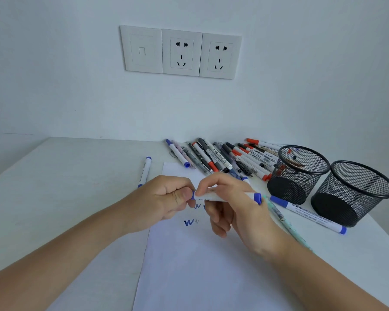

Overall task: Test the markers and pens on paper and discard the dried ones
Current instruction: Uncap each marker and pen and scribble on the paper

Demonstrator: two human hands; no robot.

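Note:
A blue whiteboard marker (229, 196) lies level between both hands above a white sheet of paper (200, 265). My right hand (231, 205) grips its white barrel. My left hand (166, 198) pinches the blue cap (193, 195) at the marker's left end. Blue zigzag scribbles (191, 222) show on the paper under the hands. A pile of markers and pens (225, 158) with red, blue and black caps lies at the far side of the table.
Two black mesh pen cups (298, 173) (355, 194) stand at the right; the nearer-left one holds a few pens. A blue marker (308, 213) and a pale green pen (285, 223) lie beside them. Another blue marker (145, 170) lies left of the paper. Wall sockets (181, 52) are behind.

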